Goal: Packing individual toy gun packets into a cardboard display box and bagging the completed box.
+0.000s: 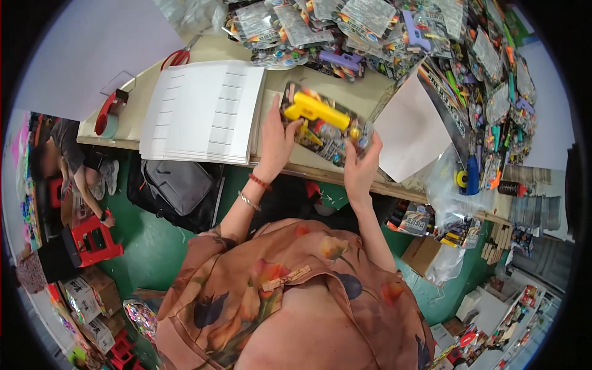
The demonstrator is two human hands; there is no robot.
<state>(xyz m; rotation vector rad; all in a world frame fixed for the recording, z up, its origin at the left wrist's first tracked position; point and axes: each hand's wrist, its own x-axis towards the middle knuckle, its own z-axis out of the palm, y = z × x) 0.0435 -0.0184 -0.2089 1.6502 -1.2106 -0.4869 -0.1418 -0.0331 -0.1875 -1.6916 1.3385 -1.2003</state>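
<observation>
Between my two hands, above the table's front edge, is a toy gun blister pack (320, 121). Its dark printed card carries a yellow toy gun and small round pieces under clear plastic. My left hand (279, 137) grips the pack's left end, thumb across its front. At the right end, my right hand (362, 161) holds the lower corner between thumb and fingers. A stack of white sheets (197, 114), printed with columns of lines, lies left of my left hand. Close to my right hand is a blank white sheet (414, 126).
Many similar packs (370, 31) are heaped along the table's far and right sides. Red scissors (179, 57) and a red tape dispenser (111, 114) lie at the left. Beneath the table sits a grey backpack (179, 185). Another person (74, 154) is at far left near a red stool (97, 243).
</observation>
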